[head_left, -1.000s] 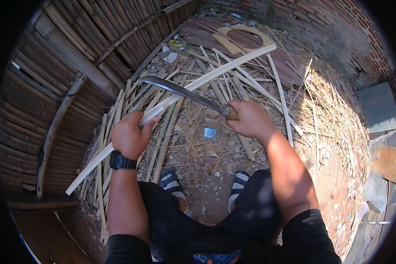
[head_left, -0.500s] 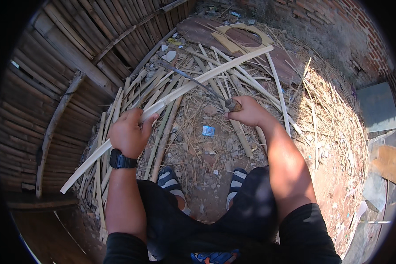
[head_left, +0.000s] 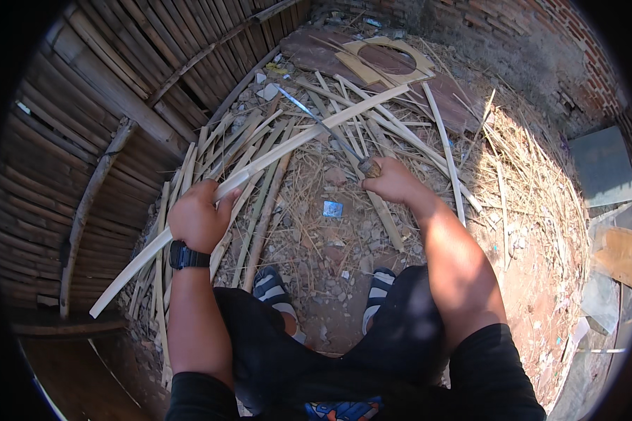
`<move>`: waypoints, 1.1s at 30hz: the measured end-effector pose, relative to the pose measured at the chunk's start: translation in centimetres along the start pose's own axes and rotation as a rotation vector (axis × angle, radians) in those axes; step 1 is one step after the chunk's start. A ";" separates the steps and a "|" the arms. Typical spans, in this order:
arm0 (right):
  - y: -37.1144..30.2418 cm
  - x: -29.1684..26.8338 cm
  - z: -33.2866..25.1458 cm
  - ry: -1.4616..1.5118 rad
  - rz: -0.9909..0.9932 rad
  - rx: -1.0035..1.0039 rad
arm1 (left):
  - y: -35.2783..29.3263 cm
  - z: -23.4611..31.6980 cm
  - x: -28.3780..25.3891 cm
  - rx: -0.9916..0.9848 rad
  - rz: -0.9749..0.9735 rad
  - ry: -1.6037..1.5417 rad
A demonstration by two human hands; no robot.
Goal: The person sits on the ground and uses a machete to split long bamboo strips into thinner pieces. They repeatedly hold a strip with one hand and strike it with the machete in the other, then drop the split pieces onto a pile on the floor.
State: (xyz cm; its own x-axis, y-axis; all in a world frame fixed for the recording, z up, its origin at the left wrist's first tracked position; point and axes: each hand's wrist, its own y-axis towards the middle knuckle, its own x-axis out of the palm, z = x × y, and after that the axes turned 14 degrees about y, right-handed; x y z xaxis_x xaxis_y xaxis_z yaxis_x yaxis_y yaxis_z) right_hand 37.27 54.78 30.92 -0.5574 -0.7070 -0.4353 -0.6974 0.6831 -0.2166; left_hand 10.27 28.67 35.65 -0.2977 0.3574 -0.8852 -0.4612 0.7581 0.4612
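Observation:
My left hand (head_left: pixel 198 216), with a black watch on its wrist, grips a long pale bamboo strip (head_left: pixel 295 142) that runs from the lower left up to the upper right. My right hand (head_left: pixel 393 182) is closed on the handle of a long knife (head_left: pixel 321 125). Its blade points away to the upper left and lies across the strip near its middle. Under both hands lies a pile of split bamboo strips (head_left: pixel 260 203) on the ground.
A woven bamboo wall (head_left: pixel 105 119) curves along the left. A brown board with a cut-out ring (head_left: pixel 383 59) lies at the far end, beside a brick wall (head_left: pixel 541 56). Dry straw (head_left: pixel 527 182) covers the ground to the right. My sandalled feet (head_left: pixel 274 288) rest on gravel.
The knife has swung from lying flat across the strip near me to pointing away, its blade further up the strip. My right hand dropped lower; the left kept its grip.

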 end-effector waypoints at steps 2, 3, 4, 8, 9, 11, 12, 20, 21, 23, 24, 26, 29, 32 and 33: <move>-0.2 1.0 -1.1 0.012 -0.013 -0.115 | 0.1 0.1 -0.2 -0.006 0.039 -0.036; -0.4 1.6 -2.0 -0.067 -0.033 -0.177 | 0.2 0.2 -0.5 -0.012 0.060 -0.056; -0.7 2.3 -2.9 -0.145 -0.055 -0.240 | 0.2 0.5 -0.8 -0.012 0.054 -0.064; 1.3 -0.5 -0.8 -0.068 -0.195 -0.012 | 0.2 1.4 -0.7 0.029 0.087 -0.130; 1.3 -0.7 -0.3 -0.090 -0.165 -0.032 | 0.2 1.4 -0.1 0.052 0.075 -0.110; 0.4 -0.1 0.3 -0.126 -0.116 -0.061 | 0.2 1.2 0.4 0.055 0.074 -0.089; 0.3 0.3 0.1 -0.071 -0.108 -0.084 | 0.2 0.9 0.5 0.035 0.085 -0.088; -1.8 2.9 -4.3 -0.316 0.102 -0.336 | 0.3 1.6 -0.9 -0.012 0.081 -0.098; -1.5 2.4 -3.1 -0.268 0.002 -0.241 | 0.3 2.3 -0.6 0.023 0.089 -0.114; 0.5 1.2 -1.1 -0.176 -0.186 -0.073 | 0.3 2.5 0.1 0.061 0.072 -0.127; 0.4 1.6 -0.7 -0.203 -0.171 -0.094 | 0.4 2.4 0.7 0.063 0.046 -0.124; 0.4 1.3 -1.0 -0.220 -0.106 -0.218 | 0.5 2.3 0.9 0.029 0.036 -0.169; -0.7 2.4 -2.8 -0.138 -0.039 -0.293 | 0.5 2.4 -0.3 -0.044 0.081 -0.156; -2.1 3.1 -4.7 -0.197 -0.039 -0.254 | 0.6 2.3 -0.3 -0.019 0.052 -0.160; -2.3 3.2 -5.3 -0.243 -0.045 -0.232 | 0.6 2.3 -0.2 -0.006 0.045 -0.170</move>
State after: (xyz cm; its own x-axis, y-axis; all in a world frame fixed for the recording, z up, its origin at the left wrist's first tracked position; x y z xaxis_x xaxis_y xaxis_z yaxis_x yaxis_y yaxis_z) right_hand 34.74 49.98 34.65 -0.4190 -0.6524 -0.6315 -0.8186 0.5724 -0.0483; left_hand 12.04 30.31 35.99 -0.1731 0.4786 -0.8608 -0.4554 0.7360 0.5009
